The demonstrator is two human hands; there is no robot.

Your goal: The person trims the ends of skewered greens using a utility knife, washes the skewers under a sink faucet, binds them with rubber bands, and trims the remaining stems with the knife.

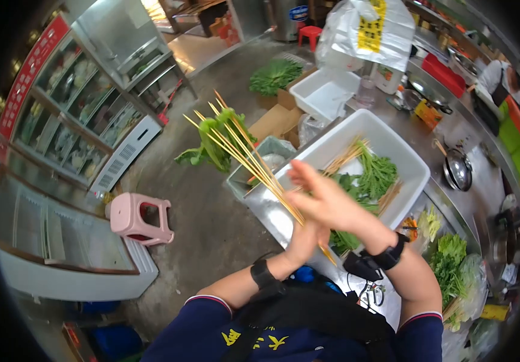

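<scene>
Several long wooden skewers (258, 168) run up to the left from my left hand (305, 241), whose fingers are wrapped round their lower part. Green leaves (214, 140) are threaded near the far ends of the skewers, out over the floor. My right hand (315, 192) is raised just above the left one, beside the skewers, its fingers apart and slightly blurred. Beyond it, a white tub (414, 163) holds leafy greens (376, 175) and more skewers (345, 157). My right forearm covers part of the tub.
A pink stool (142, 217) stands on the floor at left, near a glass-door fridge (73, 90). Behind the tub is another white bin (317, 90). Pans (456, 169) and bagged greens (453, 265) lie along the right counter. A person (504, 81) is at upper right.
</scene>
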